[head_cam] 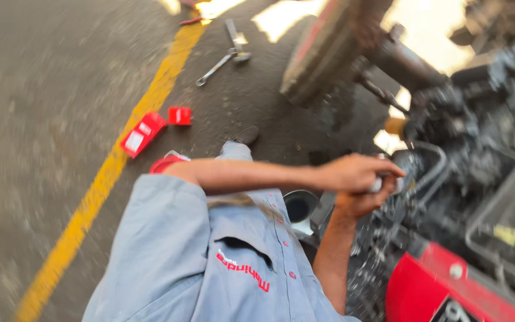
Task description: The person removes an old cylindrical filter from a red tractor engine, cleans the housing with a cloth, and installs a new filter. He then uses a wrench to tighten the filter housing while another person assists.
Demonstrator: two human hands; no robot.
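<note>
Pale part (378, 185) clasped between both hands, engine-side.

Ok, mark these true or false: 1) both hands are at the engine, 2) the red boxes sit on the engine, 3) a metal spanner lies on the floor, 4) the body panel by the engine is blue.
1) True. The left hand and right hand meet on a small pale part at the dark greasy engine; blur hides the right hand's grip.
2) False. The two red boxes lie on the dark floor, by the yellow painted line.
3) True. The silver metal spanner lies on the floor, apart from both hands.
4) False. The glossy body panel is red.
</note>
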